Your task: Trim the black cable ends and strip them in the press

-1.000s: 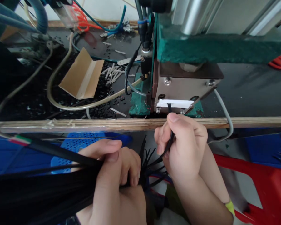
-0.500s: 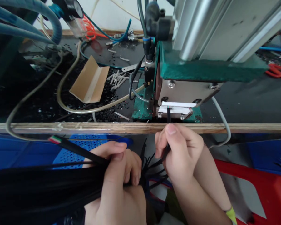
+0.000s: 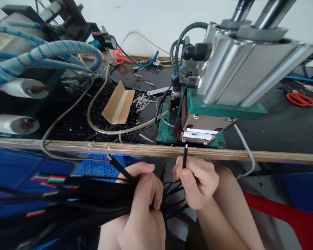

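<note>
My left hand is closed around a thick bundle of black cables that fans out to the left, their ends showing red, white and green cores. My right hand pinches a single black cable upright, its stripped coloured tip just below the metal jaw of a green pneumatic stripping machine on the bench. The tip is clear of the jaw, at the bench's wooden front edge.
A folded cardboard piece, hoses, cut cable scraps and black debris lie on the dark benchtop. Red scissors sit at the far right. Blue crates and a red stool are below the bench.
My right hand has drawn the single cable back out of the machine's jaw, its stripped coloured end now showing. The camera tilted up, revealing more of the machine. My left hand kept its hold.
</note>
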`<state>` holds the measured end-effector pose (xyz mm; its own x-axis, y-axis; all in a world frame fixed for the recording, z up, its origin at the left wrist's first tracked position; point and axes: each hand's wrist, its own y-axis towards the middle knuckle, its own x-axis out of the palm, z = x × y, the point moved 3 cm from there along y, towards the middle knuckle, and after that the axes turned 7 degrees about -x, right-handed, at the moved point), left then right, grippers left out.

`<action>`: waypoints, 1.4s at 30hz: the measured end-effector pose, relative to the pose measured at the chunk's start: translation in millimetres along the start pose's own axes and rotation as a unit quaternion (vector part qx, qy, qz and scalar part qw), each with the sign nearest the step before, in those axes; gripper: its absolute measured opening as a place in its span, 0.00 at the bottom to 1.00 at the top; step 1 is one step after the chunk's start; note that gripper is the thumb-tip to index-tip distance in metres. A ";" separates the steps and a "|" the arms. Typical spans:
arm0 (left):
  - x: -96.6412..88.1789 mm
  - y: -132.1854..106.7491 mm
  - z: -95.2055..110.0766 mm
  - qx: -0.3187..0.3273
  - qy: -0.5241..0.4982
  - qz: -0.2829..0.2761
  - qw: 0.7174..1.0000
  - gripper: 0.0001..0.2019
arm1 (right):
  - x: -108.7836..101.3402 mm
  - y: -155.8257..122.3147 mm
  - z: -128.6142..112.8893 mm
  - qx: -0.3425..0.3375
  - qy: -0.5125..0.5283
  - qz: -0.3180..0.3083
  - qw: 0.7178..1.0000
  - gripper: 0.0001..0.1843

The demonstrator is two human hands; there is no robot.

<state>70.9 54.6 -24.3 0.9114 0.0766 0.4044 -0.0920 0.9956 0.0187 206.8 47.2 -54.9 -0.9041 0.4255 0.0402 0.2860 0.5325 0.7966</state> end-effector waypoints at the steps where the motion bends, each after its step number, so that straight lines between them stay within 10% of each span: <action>1: 0.3 0.2 0.6 0.001 0.000 -0.002 1.000 0.11 | 0.2 -1.2 0.1 0.002 -0.003 0.003 1.000 0.20; 10: 3.2 -5.1 0.7 0.014 0.017 0.020 1.000 0.15 | -2.1 -3.7 3.2 0.191 0.108 0.164 0.962 0.30; 42: 18.3 -4.7 0.9 0.019 0.022 0.018 0.999 0.16 | 1.5 8.7 0.7 0.221 0.136 0.214 0.942 0.28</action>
<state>87.7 51.3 -16.1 0.9243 0.1148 0.3640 -0.1388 0.9895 0.0404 208.2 53.0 -48.3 -0.7073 0.4988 0.5009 0.6919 0.6336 0.3461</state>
